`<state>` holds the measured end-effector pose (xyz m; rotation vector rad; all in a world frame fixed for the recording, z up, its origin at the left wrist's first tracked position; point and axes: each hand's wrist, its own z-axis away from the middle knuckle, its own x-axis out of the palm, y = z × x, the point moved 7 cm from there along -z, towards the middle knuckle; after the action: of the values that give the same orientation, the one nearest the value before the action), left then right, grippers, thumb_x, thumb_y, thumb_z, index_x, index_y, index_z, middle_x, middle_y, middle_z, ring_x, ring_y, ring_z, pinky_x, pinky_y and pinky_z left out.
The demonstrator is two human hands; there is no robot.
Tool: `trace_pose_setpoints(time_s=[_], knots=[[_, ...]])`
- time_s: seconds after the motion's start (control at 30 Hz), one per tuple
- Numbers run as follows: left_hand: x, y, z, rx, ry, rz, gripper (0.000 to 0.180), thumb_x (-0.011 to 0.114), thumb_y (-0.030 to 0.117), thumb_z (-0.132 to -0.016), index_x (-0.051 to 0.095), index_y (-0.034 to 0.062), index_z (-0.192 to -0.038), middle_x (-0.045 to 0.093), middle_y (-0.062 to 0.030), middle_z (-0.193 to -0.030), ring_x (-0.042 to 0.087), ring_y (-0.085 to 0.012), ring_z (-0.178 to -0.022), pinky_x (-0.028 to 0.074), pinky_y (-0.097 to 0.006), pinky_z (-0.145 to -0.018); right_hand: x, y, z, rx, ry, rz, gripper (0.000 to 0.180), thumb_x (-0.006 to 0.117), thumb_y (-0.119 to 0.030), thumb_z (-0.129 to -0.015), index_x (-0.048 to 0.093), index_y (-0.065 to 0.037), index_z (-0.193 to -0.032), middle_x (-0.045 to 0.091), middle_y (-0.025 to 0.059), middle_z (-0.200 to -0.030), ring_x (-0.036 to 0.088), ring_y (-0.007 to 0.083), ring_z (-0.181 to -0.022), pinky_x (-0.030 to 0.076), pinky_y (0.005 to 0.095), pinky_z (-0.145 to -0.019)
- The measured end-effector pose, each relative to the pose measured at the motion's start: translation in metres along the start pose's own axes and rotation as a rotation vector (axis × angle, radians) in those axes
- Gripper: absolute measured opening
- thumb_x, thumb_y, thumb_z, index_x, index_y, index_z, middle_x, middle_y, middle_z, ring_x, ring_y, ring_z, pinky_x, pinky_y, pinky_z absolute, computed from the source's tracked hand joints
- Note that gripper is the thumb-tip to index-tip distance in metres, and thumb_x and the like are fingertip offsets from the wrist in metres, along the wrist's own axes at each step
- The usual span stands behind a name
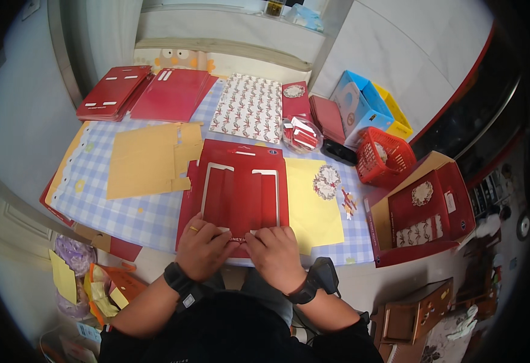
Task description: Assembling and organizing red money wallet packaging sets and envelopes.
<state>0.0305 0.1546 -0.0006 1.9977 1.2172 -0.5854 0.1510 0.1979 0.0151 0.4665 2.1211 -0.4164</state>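
Note:
A red cardboard panel (244,163) with a hang hole and two white-edged L-shaped outlines lies on the table before me, over another red sheet. My left hand (203,247) and my right hand (272,253) rest on its lower part, side by side. Both have curled fingers, each pinching a small white strip at the fingertips, partly hidden. A ring is on the left hand. Under the panel's right side is a yellow sheet (316,218) bearing a round floral cut-out (326,182). Tan paper sheets (141,160) lie to the left.
Stacks of red card (114,91) and a patterned sheet (247,106) line the back of the checked tablecloth (89,199). A clear round tub (302,134), red basket (386,158) and blue box (362,100) stand right, beside an open red carton (422,209) past the table edge.

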Motion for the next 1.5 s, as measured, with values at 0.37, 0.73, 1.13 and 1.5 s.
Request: trace_pose_setpoints(time_s=[0.37,0.73,1.13,1.5], knots=[[-0.002,-0.003,0.001,-0.006,-0.008,0.052,0.014,0.072,0.011,-0.072,0.067,0.0081,-0.084,0.057,-0.0023,-0.079,0.057,-0.0218,-0.077,0.043,-0.047,-0.094,-0.021,0.028,0.013,0.056,0.006,-0.032,0.020,0.064,-0.008,-0.067,0.068,-0.008,-0.087,0.059,0.0025,-0.090,0.054,0.0221,-0.089,0.040,0.0340,-0.077],[-0.030,-0.015,-0.002,-0.005,-0.062,-0.065,0.018,0.071,0.006,-0.070,0.067,0.0082,-0.088,0.059,-0.0065,-0.097,0.058,-0.0269,-0.095,0.042,-0.047,-0.096,-0.027,0.059,0.029,0.168,-0.021,-0.131,0.020,0.069,-0.009,-0.074,0.069,-0.007,-0.094,0.062,0.0087,-0.101,0.057,0.0253,-0.091,0.044,0.0359,-0.080],[-0.030,-0.041,0.020,-0.089,-0.042,0.093,0.023,0.074,0.005,-0.070,0.068,0.0033,-0.091,0.062,-0.0113,-0.101,0.059,-0.0304,-0.105,0.051,-0.038,-0.086,-0.031,0.056,0.026,0.062,-0.056,-0.109,0.022,0.069,-0.004,-0.072,0.068,-0.004,-0.095,0.063,0.0126,-0.097,0.061,0.0270,-0.083,0.050,0.0351,-0.072],[-0.027,-0.035,0.014,-0.148,-0.002,-0.002,0.025,0.078,0.013,-0.066,0.068,0.0039,-0.087,0.063,-0.0126,-0.101,0.060,-0.0315,-0.105,0.051,-0.038,-0.084,-0.023,0.043,0.009,0.086,-0.055,-0.061,0.022,0.074,-0.013,-0.071,0.068,-0.005,-0.090,0.061,0.0078,-0.092,0.057,0.0235,-0.073,0.049,0.0328,-0.066]])
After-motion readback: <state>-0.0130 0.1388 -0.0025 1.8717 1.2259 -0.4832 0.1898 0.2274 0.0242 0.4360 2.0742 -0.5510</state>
